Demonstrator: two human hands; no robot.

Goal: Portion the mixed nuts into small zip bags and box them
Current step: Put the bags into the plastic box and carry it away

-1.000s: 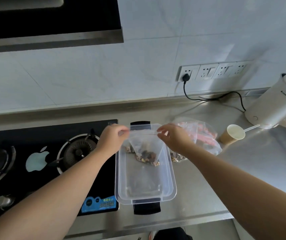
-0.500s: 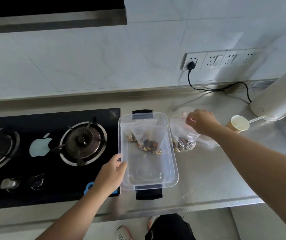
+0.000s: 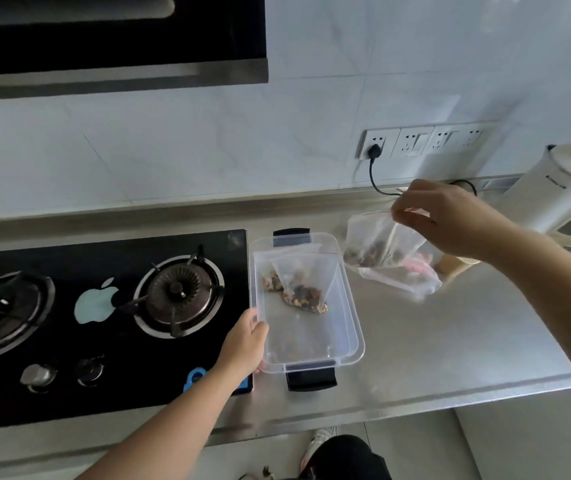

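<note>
The left hand (image 3: 246,342) is holding the near left corner of the clear plastic box (image 3: 348,327), with its fingers curled over the rim. The box is sitting on the shiny counter (image 3: 450,341), just to the right of the black stove (image 3: 69,341). Two small bags of nuts are lying inside the box, up at the far end from the left hand. One bag (image 3: 306,284) is lying on top, with dark and yellow nuts bunched in its low corner. The other bag (image 3: 270,271) is peeking out behind it, closer to the stove side. The right hand (image 3: 446,216) is up in the air, far over to the right of the box, well apart from the left hand. Its fingers are pinching the top edge of a third bag (image 3: 377,242), by the thin red line. That bag is hanging down below the right hand, with nuts resting at the bottom. Under the hanging bag, a bigger clear bag (image 3: 405,278) with something pink inside is lying on the counter. A white kettle (image 3: 561,199) is standing just past the right hand, near the wall.
</note>
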